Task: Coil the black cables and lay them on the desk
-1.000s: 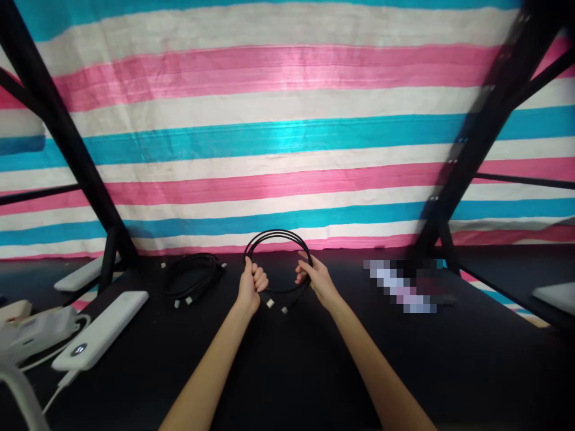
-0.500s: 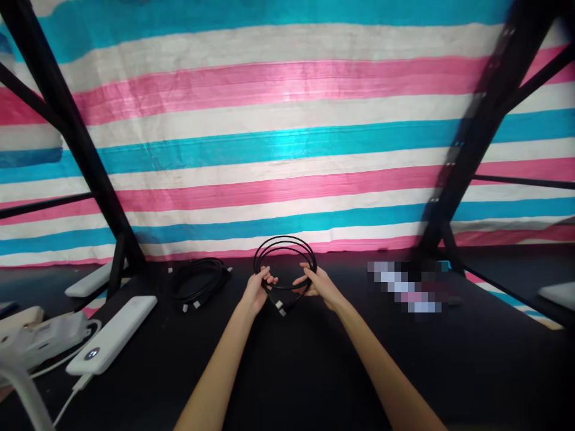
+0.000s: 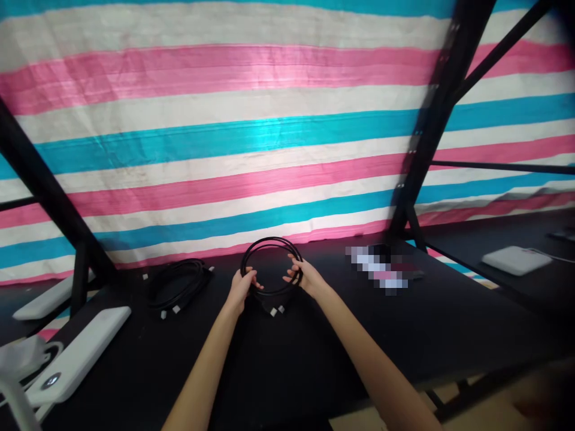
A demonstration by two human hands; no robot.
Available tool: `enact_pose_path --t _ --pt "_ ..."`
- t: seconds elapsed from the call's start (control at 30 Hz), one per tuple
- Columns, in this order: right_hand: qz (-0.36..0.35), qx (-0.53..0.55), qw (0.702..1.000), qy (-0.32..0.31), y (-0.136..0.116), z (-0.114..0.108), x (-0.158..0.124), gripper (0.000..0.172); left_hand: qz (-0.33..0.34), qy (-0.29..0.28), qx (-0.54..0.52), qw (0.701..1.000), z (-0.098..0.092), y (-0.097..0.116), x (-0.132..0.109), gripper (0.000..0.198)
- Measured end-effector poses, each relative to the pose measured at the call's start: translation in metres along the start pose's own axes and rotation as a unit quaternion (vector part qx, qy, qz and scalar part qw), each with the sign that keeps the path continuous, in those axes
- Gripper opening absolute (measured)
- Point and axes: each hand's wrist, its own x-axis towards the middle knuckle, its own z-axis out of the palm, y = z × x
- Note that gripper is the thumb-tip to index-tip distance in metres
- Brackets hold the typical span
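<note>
Between my two hands a coiled black cable (image 3: 272,293) stands as a ring of several loops above the dark tabletop (image 3: 287,371). My left hand (image 3: 243,288) is closed round the coil's left side, thumb on top. On the opposite side my right hand (image 3: 305,276) grips the loops, with some fingertips reaching inside the ring. Two silver plug ends (image 3: 277,311) hang at the bottom of the coil. Left of my hands, another coiled black cable (image 3: 179,287) lies on the table, its pale plugs showing at the edges.
A white power bank (image 3: 85,353) with a small round display lies at the left. White chargers and cords (image 3: 22,359) crowd the left edge. Blurred-out items (image 3: 380,269) lie to the right. Black metal posts (image 3: 424,131) frame a striped sheet (image 3: 251,137). Another white device (image 3: 516,260) sits far right.
The view has turned to the right. In my hands the coil's loops have drawn closer together, and its two plugs now show side by side below it.
</note>
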Motion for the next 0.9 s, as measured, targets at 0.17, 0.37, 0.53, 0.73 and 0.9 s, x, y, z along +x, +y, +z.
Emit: enact_pose_path --t 0.17,0.37,0.53,0.73,0.9 --pt "0.007 0.060 0.998 0.006 -0.010 -0.010 0.008 0.024 -0.028 -0.055 0.085 0.994 0.007 -0.005 -0.010 0.025" --pt "0.019 0.065 0.997 -0.047 -0.022 -0.017 0.008 0.030 -0.015 -0.097 0.031 0.995 0.011 0.003 -0.015 0.028" --pt "0.046 0.044 0.987 -0.146 -0.033 -0.014 -0.012 0.048 0.011 -0.116 -0.083 0.990 -0.002 0.032 -0.019 0.038" --pt "0.026 -0.003 0.981 -0.194 -0.043 -0.005 -0.031 0.029 0.010 -0.167 -0.119 0.979 -0.021 0.056 -0.032 0.025" --pt "-0.044 -0.062 0.989 -0.129 -0.033 0.005 -0.028 0.023 0.009 -0.138 -0.056 0.989 -0.013 0.045 -0.027 0.018"
